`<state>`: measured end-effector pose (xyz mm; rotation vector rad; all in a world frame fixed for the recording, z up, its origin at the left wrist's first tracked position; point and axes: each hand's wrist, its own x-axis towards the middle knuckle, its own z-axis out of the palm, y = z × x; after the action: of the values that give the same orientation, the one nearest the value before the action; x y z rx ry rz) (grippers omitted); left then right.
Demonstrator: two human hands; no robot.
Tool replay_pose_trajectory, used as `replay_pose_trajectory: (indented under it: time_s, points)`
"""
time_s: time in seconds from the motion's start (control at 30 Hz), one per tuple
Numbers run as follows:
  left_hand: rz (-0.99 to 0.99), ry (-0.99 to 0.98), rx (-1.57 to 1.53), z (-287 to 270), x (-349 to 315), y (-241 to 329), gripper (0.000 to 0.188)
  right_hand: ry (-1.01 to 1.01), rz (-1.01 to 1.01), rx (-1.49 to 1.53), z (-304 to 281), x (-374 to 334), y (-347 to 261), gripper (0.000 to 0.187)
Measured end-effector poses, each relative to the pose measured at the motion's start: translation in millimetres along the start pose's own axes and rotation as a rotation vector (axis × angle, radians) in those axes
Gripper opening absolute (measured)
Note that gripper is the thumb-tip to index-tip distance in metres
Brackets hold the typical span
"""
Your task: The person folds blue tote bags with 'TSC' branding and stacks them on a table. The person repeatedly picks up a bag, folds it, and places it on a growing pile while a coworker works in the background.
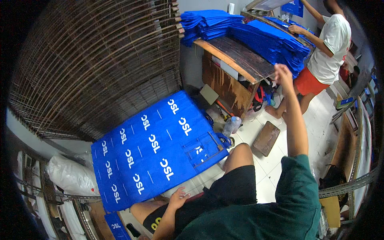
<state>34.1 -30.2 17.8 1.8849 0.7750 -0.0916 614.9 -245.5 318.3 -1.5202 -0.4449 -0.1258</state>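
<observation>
My left hand (179, 197) hovers over my lap, near the front edge of a big blue printed cloth sheet (132, 156). Its fingers are loosely bent and apart, with nothing in them. White lettering repeats across the sheet, and a small rectangular frame (203, 152) lies on its right corner. My right arm stretches far forward. At its end my right hand (283, 74) has curled fingers, beside the corner of a wooden table (250, 60) and the near end of a stack of blue cloth pieces (276, 44). Whether anything is in those fingers cannot be made out.
A person in a white shirt (330, 40) works at the far right. Tall wire racks (104, 68) stand at the left. A brown block (266, 138) and plastic bottles (232, 125) are on the tiled floor. A plastic-wrapped bundle (72, 176) sits left; metal shelving (348, 184) stands right.
</observation>
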Motion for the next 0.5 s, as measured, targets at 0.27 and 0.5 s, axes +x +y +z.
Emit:
replay_pose_trajectory:
  time_s: [0.27, 0.5]
  points:
    - [-0.126, 0.094, -0.179, -0.8, 4.6, -12.9, 0.057, 0.207, 0.143, 0.749, -26.6, 122.7, -33.7, 0.088]
    - [-0.242, 0.126, -0.27, -2.9, 6.6, -22.8, 0.053, 0.281, 0.151, 1.014, -42.9, 173.2, -10.2, 0.101]
